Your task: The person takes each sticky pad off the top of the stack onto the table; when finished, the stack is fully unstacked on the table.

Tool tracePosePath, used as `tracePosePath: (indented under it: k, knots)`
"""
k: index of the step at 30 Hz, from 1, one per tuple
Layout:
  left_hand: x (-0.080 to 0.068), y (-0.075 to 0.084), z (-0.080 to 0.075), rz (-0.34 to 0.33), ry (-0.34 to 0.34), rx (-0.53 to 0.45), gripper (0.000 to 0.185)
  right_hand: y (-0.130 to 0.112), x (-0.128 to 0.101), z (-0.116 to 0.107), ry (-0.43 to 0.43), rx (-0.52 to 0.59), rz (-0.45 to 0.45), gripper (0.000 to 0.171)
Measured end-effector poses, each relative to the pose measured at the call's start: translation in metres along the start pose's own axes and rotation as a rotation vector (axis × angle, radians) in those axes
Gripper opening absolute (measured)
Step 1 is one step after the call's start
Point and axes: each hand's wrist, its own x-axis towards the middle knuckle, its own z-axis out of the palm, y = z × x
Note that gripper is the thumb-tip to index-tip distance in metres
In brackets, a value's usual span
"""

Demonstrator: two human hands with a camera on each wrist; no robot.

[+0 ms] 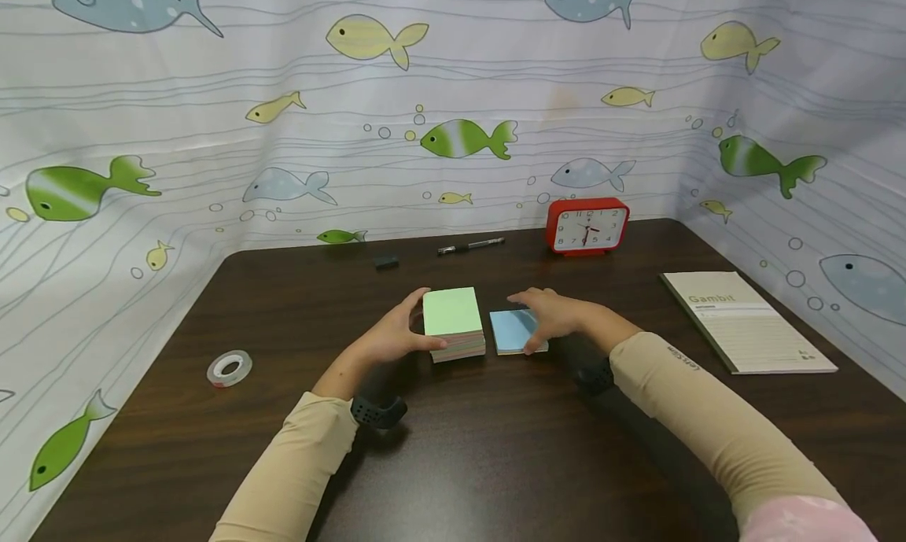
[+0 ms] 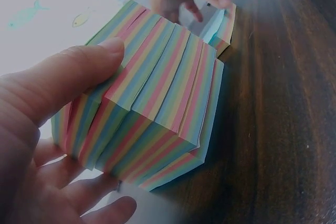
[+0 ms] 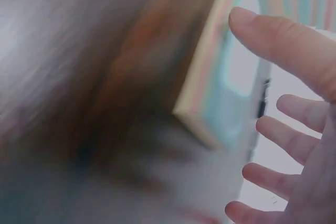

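The table [image 1: 439, 479] is dark brown, wood-grained and slightly glossy, backed by a wrinkled cloth [image 1: 283, 149] printed with fish. On it stand or lie a rectangular red clock [image 1: 588, 227], a slim pen [image 1: 470, 246], a small black block [image 1: 386, 263], a flat ring of tape [image 1: 230, 380] and a notebook [image 1: 750, 322] with a pale cover. Mid-table sits a blocky stack [image 1: 453, 314] of square paper pads, pale green on top, its sides banded in pink, yellow, blue and green; the layers sit slightly out of line. Just right of it, a thin gap between, lies a low blue pad [image 1: 508, 331] with similarly striped edges. The left hand [image 1: 392, 333] grips the stack, thumb pressed on its near side. The right hand [image 1: 559, 315] is spread loosely over the blue pad, thumb by its near edge; whether it touches, I cannot tell.
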Motion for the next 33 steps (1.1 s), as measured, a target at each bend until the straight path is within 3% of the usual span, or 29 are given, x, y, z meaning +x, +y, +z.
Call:
tracePosePath:
  k: [5, 12, 16, 24, 33]
  knots:
    - [-0.006, 0.011, 0.0, -0.004, -0.007, -0.017, 0.089, -0.019, -0.001, -0.011, 0.047, 0.03, -0.071, 0.084]
    - [0.011, -0.018, -0.002, 0.017, 0.01, -0.012, 0.095, -0.05, 0.005, -0.017, 0.117, 0.038, -0.157, 0.084]
    - [0.011, -0.019, -0.002, 0.035, 0.009, 0.005, 0.092, -0.066, 0.014, -0.009, 0.133, 0.03, -0.193, 0.088]
    - [0.013, -0.021, -0.001, 0.057, -0.002, -0.007, 0.083, -0.078, 0.03, -0.004, 0.119, -0.013, -0.173, 0.099]
    - [0.013, -0.021, -0.003, 0.062, -0.01, -0.002, 0.085, -0.076, 0.037, -0.004, 0.088, -0.034, -0.151, 0.095]
